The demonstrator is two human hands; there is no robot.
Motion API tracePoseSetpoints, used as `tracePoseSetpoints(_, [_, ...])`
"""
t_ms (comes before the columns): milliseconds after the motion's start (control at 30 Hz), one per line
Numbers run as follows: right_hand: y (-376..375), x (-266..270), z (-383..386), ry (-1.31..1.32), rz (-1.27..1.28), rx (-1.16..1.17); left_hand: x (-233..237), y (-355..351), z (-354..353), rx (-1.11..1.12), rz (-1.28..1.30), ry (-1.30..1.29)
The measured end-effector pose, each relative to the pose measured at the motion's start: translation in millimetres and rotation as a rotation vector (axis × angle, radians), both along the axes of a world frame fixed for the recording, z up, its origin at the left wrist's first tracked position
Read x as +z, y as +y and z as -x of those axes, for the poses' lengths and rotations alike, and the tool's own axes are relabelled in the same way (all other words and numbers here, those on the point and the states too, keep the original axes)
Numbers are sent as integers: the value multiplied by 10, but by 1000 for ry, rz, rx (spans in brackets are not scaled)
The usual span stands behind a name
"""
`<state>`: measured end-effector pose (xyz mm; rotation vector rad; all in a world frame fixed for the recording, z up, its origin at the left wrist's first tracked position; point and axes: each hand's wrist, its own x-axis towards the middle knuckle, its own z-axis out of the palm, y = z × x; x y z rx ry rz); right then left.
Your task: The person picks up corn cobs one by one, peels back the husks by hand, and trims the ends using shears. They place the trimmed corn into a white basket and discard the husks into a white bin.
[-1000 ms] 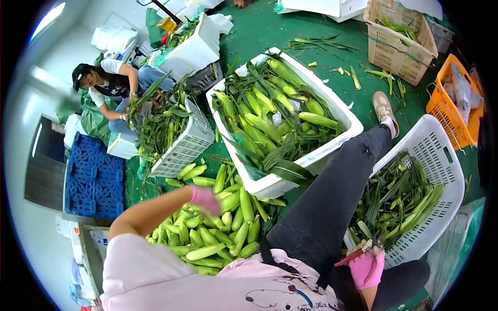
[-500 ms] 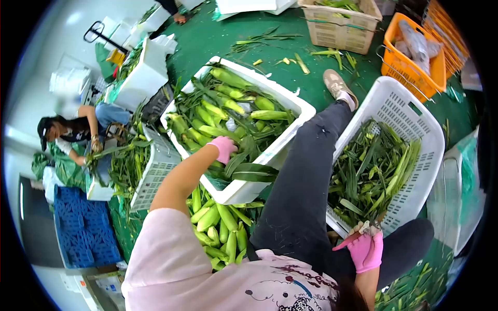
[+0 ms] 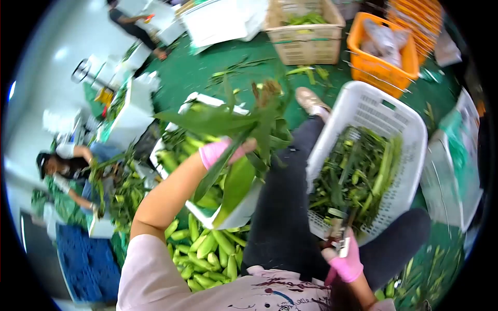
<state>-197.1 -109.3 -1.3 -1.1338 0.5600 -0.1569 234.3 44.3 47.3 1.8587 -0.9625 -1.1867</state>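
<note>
My left hand (image 3: 228, 151), in a pink glove, is closed around a leafy ear of corn (image 3: 263, 116). Its brown cut stalk end points up, and long green leaves hang over my wrist. Below it stands a white foam box (image 3: 239, 211) of unhusked corn, partly hidden by the leaves. My right hand (image 3: 348, 263), also gloved in pink, grips what look like pruning shears (image 3: 340, 236), slightly blurred, by the near end of a white basket (image 3: 404, 122). Cut leaves (image 3: 358, 171) lie in that basket. Trimmed ears of corn (image 3: 210, 254) are piled beside my left side.
An orange crate (image 3: 384, 78) with bags and a beige crate (image 3: 306, 49) stand ahead. At left, a co-worker (image 3: 67, 168) handles leafy corn near a blue pallet (image 3: 85, 264). Another person (image 3: 136, 28) stands at the back. Scraps litter the green floor (image 3: 199, 62).
My left hand has lifted a leafy ear out of the foam box. My right hand has shifted slightly left, with the shears now showing more clearly. The view has turned somewhat.
</note>
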Motion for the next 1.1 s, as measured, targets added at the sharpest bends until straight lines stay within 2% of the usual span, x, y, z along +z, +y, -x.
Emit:
tracePoseSetpoints(33, [-20,21,-12,-115,157,80,30,-322,355,-83,6,67])
tracePoseSetpoints(67, [-49,51,-30,-214,312,162,-39,-533,654,-101,-57,294])
tracePoseSetpoints(133, [-182,405,-76,-251,436,348,-142,-910,1227,-162,-131,758])
tracePoseSetpoints(200, [-216,403,-15,-280,551,372,-181,-1069,1705,-121,-211,887])
tracePoseSetpoints(267, [-334,404,95,-214,618,319,-285,-1201,2016,-90,-205,819])
tracePoseSetpoints(300, [-403,422,156,-113,416,291,-337,-1274,2063,-25,-181,832])
tracePoseSetpoints(333, [-456,380,224,-82,347,147,-363,-1328,2100,52,-154,845])
tracePoseSetpoints(400, [-678,292,342,87,434,69,-359,-1404,2223,38,-11,546])
tracePoseSetpoints(433, [-730,286,389,150,519,71,-358,-1424,2268,38,63,392])
tracePoseSetpoints(533, [-747,270,384,90,300,193,-407,-1341,2391,13,181,250])
tracePoseSetpoints(600, [-727,250,303,202,233,83,-351,-1321,2424,149,226,320])
tracePoseSetpoints(667, [-710,195,328,148,147,55,-259,-1320,2420,282,341,388])
tracePoseSetpoints(733, [-593,121,333,101,72,73,-252,-1327,2323,381,317,355])
tracePoseSetpoints(800, [-534,33,286,166,204,134,-232,-1323,2322,426,377,403])
tracePoseSetpoints(867, [-488,-57,201,99,248,49,-184,-1303,2363,306,306,377])
tracePoseSetpoints(900, [-564,95,151,148,173,86,-176,-1286,2388,245,269,365])
tracePoseSetpoints(933, [-629,232,131,197,96,125,-191,-1270,2416,271,223,416])
tracePoseSetpoints(1000, [-606,223,192,144,46,49,-209,-1251,2421,329,139,505])
tracePoseSetpoints(1033, [-598,250,212,116,22,13,-204,-1231,2325,329,60,659])
tracePoseSetpoints(1067, [-588,327,284,111,-182,-31,-202,-1223,2279,322,50,665])
tracePoseSetpoints(1100, [-567,339,322,108,-130,16,-200,-1224,2236,317,45,670])
